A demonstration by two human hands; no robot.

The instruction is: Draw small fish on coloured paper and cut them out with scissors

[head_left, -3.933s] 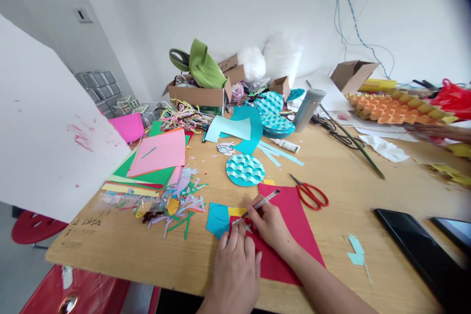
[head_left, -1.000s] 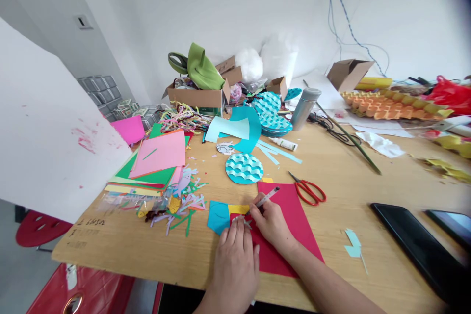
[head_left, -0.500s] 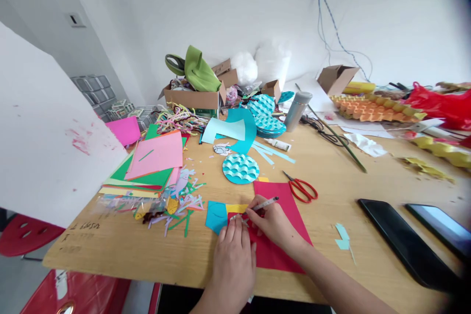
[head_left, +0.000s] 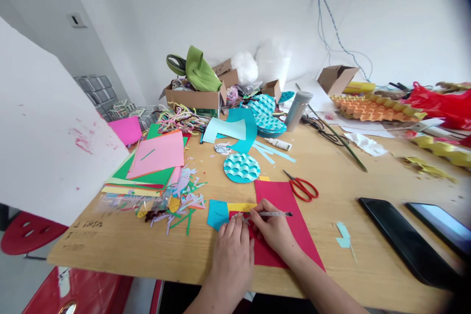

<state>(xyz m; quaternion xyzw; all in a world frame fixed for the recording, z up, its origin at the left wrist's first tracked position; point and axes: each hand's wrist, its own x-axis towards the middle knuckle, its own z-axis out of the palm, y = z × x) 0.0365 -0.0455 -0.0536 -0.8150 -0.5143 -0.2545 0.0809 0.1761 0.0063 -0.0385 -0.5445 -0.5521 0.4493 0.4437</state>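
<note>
My right hand (head_left: pixel 274 230) grips a pen (head_left: pixel 276 214), its tip down near the left part of a red paper sheet (head_left: pixel 281 196). The pen's body lies almost level, pointing right. Flat on the same sheet, my left hand (head_left: pixel 233 252) presses with its fingers stretched out. At its fingertips is a small pale cutout (head_left: pixel 246 216), partly hidden by both hands. A piece of blue paper (head_left: pixel 218 213) with a drawn curved line and a strip of yellow paper (head_left: pixel 239 206) lie just beyond the left fingers.
Red-handled scissors (head_left: pixel 291 181) lie right of the red sheet, and a wavy-patterned blue disc (head_left: pixel 242 168) beyond it. Coloured papers (head_left: pixel 158 157) and scraps are piled left. Two phones (head_left: pixel 397 235) rest at right. A grey flask (head_left: pixel 297 112) stands farther back.
The pen has swung from slanting upward to nearly level. My right hand has shifted slightly, and the red sheet has turned a little. My left hand stays pressed on the paper.
</note>
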